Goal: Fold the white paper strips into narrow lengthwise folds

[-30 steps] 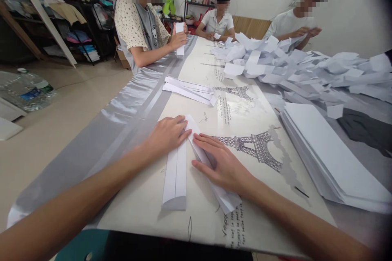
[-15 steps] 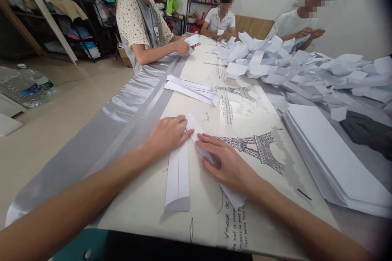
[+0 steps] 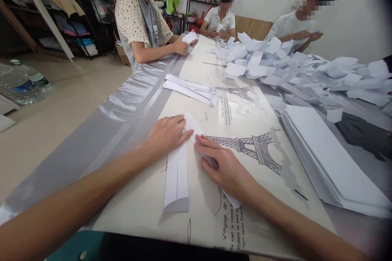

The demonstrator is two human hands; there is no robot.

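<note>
A folded white paper strip (image 3: 177,175) lies bent in a V on the table's Eiffel Tower cloth (image 3: 245,147). My left hand (image 3: 167,133) lies flat, fingers together, pressing the strip's top at the fold. My right hand (image 3: 221,165) presses flat on the strip's right arm, whose end (image 3: 232,202) shows below my wrist. The left arm of the strip runs toward me with its near end curled up.
A stack of white sheets (image 3: 330,159) sits at the right. A heap of folded papers (image 3: 294,69) covers the far right. More folded strips (image 3: 190,87) lie mid-table. Three other people sit around the far end, handling paper. A water bottle (image 3: 23,85) lies on the floor at left.
My right hand has slid slightly up the right arm of the strip toward the fold. The person at far left lowered a paper piece toward the table.
</note>
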